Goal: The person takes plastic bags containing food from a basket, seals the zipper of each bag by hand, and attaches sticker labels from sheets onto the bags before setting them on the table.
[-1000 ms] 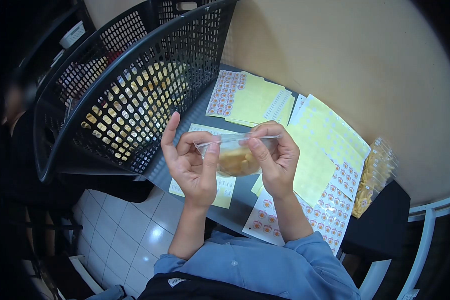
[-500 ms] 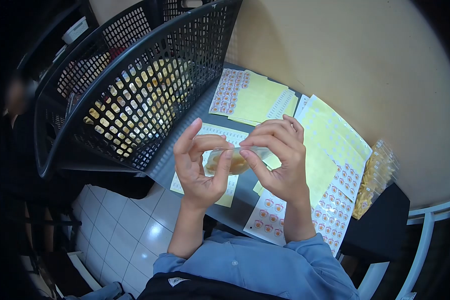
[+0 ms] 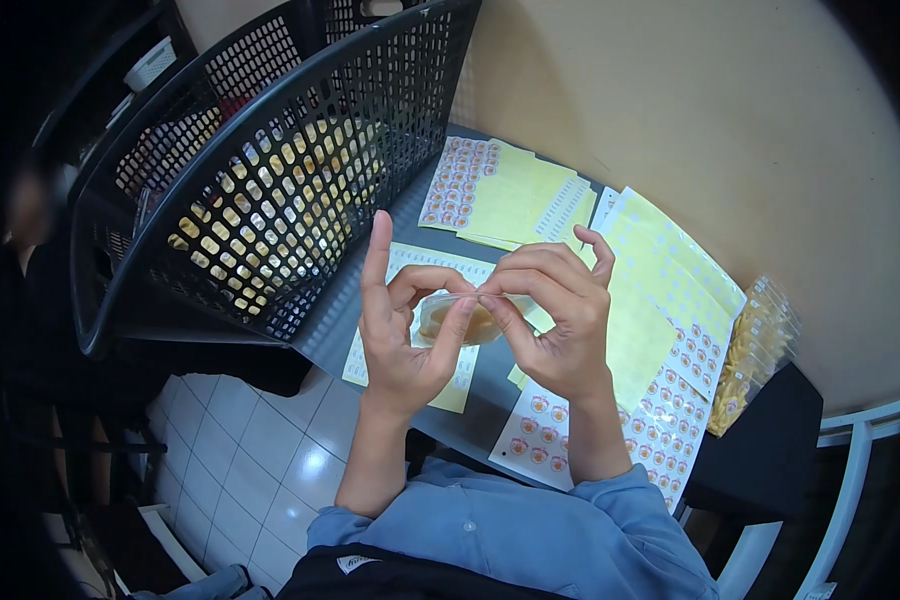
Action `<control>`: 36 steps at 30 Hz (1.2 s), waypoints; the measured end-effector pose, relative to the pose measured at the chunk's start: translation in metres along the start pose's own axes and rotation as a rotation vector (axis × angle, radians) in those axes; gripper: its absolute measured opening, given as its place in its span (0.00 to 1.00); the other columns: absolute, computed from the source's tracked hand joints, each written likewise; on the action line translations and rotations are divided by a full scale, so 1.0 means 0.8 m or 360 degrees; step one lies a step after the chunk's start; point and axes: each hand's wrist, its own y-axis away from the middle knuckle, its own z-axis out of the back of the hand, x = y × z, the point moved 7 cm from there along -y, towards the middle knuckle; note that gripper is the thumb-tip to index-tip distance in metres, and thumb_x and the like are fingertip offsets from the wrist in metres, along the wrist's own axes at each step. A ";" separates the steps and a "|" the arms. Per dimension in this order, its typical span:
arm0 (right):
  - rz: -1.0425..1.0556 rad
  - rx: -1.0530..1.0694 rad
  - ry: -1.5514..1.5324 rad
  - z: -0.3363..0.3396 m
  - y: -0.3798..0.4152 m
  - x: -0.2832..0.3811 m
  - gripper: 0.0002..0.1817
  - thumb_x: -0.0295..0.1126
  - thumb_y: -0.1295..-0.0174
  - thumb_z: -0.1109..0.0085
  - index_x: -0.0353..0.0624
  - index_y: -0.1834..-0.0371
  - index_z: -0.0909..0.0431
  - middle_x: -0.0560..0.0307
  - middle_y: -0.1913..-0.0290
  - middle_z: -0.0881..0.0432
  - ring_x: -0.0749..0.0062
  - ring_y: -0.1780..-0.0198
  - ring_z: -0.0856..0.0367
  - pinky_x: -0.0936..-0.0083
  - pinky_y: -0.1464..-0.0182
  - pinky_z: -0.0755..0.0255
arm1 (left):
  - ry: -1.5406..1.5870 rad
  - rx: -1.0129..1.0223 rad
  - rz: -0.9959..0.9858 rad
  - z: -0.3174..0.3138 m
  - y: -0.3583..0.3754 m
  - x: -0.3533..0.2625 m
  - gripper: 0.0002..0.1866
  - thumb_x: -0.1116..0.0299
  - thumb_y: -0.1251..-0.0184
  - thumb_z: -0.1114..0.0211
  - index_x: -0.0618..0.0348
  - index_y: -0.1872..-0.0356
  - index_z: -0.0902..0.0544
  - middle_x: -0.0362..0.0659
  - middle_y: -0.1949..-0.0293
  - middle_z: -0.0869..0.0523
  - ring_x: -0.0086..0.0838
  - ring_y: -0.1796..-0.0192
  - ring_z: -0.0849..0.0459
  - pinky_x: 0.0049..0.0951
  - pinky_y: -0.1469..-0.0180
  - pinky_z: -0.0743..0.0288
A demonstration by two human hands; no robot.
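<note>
A small clear plastic bag (image 3: 460,325) with yellowish-brown contents hangs between my two hands, above the dark table. Its top edge is pinched by the thumb and forefinger of my left hand (image 3: 410,325), whose little finger points up. Close beside it, my right hand (image 3: 555,315) pinches the same edge, fingertips nearly meeting the left ones. Under the hands lies a yellow-backed label sheet (image 3: 450,398) with small printed strips. A sheet of round stickers (image 3: 535,430) lies below my right forearm, partly covered by it.
A large black perforated basket (image 3: 270,220) with yellowish packets stands at the left. More sticker sheets (image 3: 500,190) and yellow backing sheets (image 3: 635,310) cover the table's far and right parts. Clear bags of yellow pieces (image 3: 745,365) lie at the right edge. Another person (image 3: 35,215) is at far left.
My left hand has turned slightly, its raised finger now straighter and more upright. The fingertips of both hands have come closer together along the bag's top edge. My right little finger is lifted more.
</note>
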 end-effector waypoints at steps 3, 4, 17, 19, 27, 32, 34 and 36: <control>-0.0002 0.0010 -0.0004 -0.003 0.001 -0.001 0.05 0.27 0.60 0.39 0.50 0.80 0.24 0.68 0.73 0.23 0.76 0.63 0.26 0.64 0.44 0.56 | -0.0084 -0.0016 -0.0076 0.002 -0.001 -0.004 0.38 0.84 0.52 0.42 0.70 0.40 0.53 0.46 0.73 0.22 0.24 0.67 0.22 0.20 0.61 0.29; -0.0002 0.0008 -0.0001 -0.004 0.000 0.000 0.04 0.27 0.60 0.39 0.50 0.80 0.24 0.68 0.73 0.23 0.76 0.63 0.26 0.64 0.44 0.56 | -0.0087 -0.0017 -0.0078 0.003 -0.001 -0.005 0.38 0.84 0.52 0.42 0.70 0.40 0.53 0.46 0.73 0.22 0.24 0.67 0.22 0.20 0.61 0.29; 0.0009 0.0056 0.0040 -0.001 -0.004 -0.004 0.03 0.29 0.59 0.39 0.51 0.81 0.24 0.69 0.74 0.23 0.76 0.61 0.27 0.64 0.45 0.54 | 0.0137 -0.0100 0.0210 0.019 0.004 0.010 0.30 0.84 0.52 0.41 0.67 0.47 0.46 0.46 0.73 0.21 0.25 0.66 0.21 0.22 0.58 0.29; 0.0010 0.0060 0.0051 0.000 -0.004 -0.005 0.03 0.29 0.59 0.39 0.51 0.81 0.24 0.68 0.74 0.23 0.76 0.62 0.27 0.64 0.46 0.54 | 0.0140 -0.0096 0.0215 0.022 0.005 0.010 0.29 0.84 0.52 0.41 0.67 0.48 0.46 0.46 0.73 0.21 0.26 0.66 0.21 0.23 0.58 0.29; 0.0008 0.0062 0.0126 0.006 -0.006 -0.012 0.04 0.29 0.59 0.38 0.50 0.80 0.24 0.67 0.75 0.23 0.75 0.62 0.26 0.64 0.47 0.52 | 0.0097 -0.0159 0.0245 0.042 0.004 0.008 0.26 0.85 0.51 0.43 0.67 0.51 0.45 0.48 0.73 0.21 0.28 0.66 0.20 0.23 0.58 0.28; 0.0035 0.0048 0.0148 0.007 -0.006 -0.012 0.04 0.29 0.58 0.38 0.49 0.80 0.24 0.67 0.76 0.23 0.75 0.61 0.25 0.64 0.47 0.51 | 0.0105 -0.0201 0.0289 0.058 0.009 0.008 0.28 0.84 0.49 0.43 0.67 0.49 0.46 0.49 0.72 0.20 0.28 0.66 0.20 0.23 0.59 0.28; 0.0049 0.0049 0.0124 0.006 -0.007 -0.010 0.04 0.29 0.58 0.38 0.48 0.80 0.24 0.66 0.76 0.22 0.74 0.61 0.25 0.65 0.48 0.51 | 0.0084 -0.0204 0.0304 0.064 0.010 0.005 0.28 0.84 0.48 0.43 0.68 0.47 0.47 0.50 0.72 0.20 0.28 0.65 0.20 0.23 0.59 0.28; 0.0042 0.0067 0.0095 0.003 -0.006 -0.009 0.04 0.29 0.58 0.38 0.48 0.80 0.24 0.66 0.76 0.22 0.74 0.62 0.24 0.65 0.48 0.50 | 0.0174 -0.0200 0.0386 0.069 0.013 0.004 0.31 0.82 0.46 0.45 0.69 0.43 0.52 0.51 0.70 0.19 0.28 0.64 0.20 0.23 0.58 0.28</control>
